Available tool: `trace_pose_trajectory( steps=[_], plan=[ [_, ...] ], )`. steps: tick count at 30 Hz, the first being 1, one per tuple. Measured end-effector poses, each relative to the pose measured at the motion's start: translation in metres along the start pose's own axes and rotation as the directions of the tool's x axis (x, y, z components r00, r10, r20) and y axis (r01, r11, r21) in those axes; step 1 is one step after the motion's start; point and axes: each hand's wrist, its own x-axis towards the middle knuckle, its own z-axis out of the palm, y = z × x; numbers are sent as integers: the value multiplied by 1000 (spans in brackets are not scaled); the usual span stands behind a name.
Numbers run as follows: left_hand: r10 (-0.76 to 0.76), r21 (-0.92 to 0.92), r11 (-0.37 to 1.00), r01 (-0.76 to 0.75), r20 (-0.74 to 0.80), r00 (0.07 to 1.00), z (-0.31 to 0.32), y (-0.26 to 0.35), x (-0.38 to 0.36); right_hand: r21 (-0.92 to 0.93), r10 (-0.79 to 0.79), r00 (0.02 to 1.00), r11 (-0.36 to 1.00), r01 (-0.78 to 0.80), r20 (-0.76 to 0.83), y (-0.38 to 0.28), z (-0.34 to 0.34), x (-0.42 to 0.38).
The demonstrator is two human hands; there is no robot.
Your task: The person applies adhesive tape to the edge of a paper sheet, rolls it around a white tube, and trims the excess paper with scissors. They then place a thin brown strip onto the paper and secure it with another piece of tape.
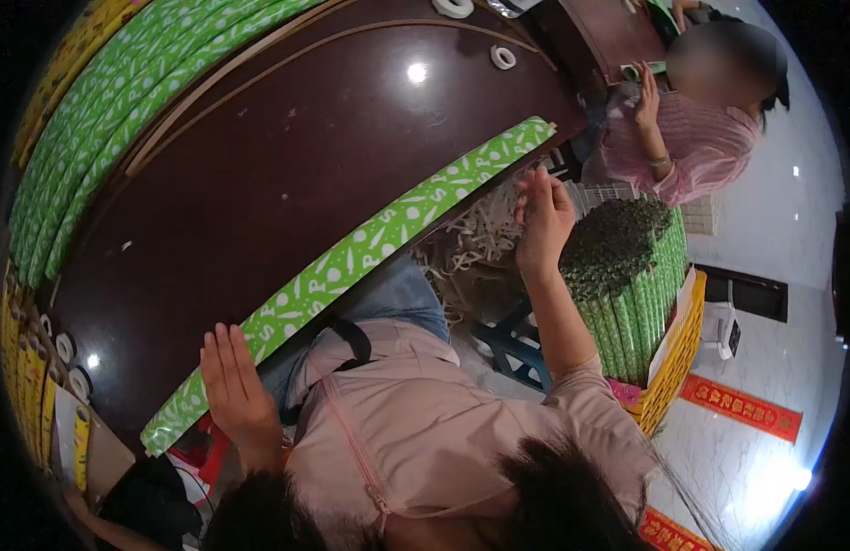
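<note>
A long roll in green printed paper [352, 253], with white shapes and letters, lies slantwise along the near edge of the dark table [251, 174]. Small tan ends poke out at both tips. My left hand [234, 386] rests flat on the roll near its lower left end, fingers straight and side by side. To the right, my right hand [544, 220] is raised off the table edge, apart from the roll's upper part. Its fingers are bent in and pinched together; whatever may be between them is too small to make out.
Stacked green rolls [104, 129] line the table's far left side. White tape rolls [503, 58] lie around the table. At right, a yellow crate [675, 354] holds upright green rolls beside a blue stool [512, 340] and paper scraps [475, 234]. Another person [682, 138] sits beyond.
</note>
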Motion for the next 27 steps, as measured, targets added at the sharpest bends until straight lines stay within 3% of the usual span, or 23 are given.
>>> trace_pose_trajectory(
  steps=[3,6,11,13,16,20,22,27],
  plan=[
    [15,-20,1000,-15,-2,1000,-2,2,2,13,243,968,970,-243,-70,-9,-15,36],
    [27,11,1000,-27,-23,999,0,1,0,-140,336,940,929,-341,-58,-21,-21,57],
    [43,52,998,-41,-35,998,2,-1,-3,-62,307,952,950,-307,-17,-24,-18,84],
    [50,51,998,-48,-44,998,3,0,0,-213,313,949,926,-312,-31,-21,-17,91],
    [70,49,996,-69,-23,997,-6,3,4,-202,223,974,957,-211,41,-14,-19,95],
    [71,22,997,-71,7,997,-5,1,3,-202,223,974,956,-213,28,-17,-25,100],
    [77,13,997,-77,5,997,-4,-4,2,-219,203,974,960,-177,103,-12,-33,106],
    [140,39,988,-147,148,979,-12,-11,6,-208,148,979,971,-117,141,-5,-37,105]
  ],
)
